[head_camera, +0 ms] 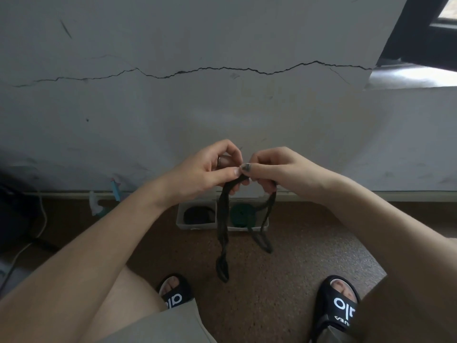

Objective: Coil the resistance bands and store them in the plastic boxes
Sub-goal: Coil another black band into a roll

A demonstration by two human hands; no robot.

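Observation:
A long dark resistance band (222,233) hangs in two loops from my hands, above the floor. My left hand (205,172) and my right hand (274,169) meet at chest height and both pinch the band's top end between thumb and fingers. Behind the hanging loops, against the wall, two clear plastic boxes stand side by side. The left box (180,222) holds a coiled black band (199,215). The right box (265,226) holds a coiled dark green band (242,214), partly hidden by the hanging band.
A cracked white wall (222,107) rises just behind the boxes. The floor (284,263) is brown carpet. My feet in black slides (342,303) rest at the bottom. A white cable (43,219) and dark objects lie at the left.

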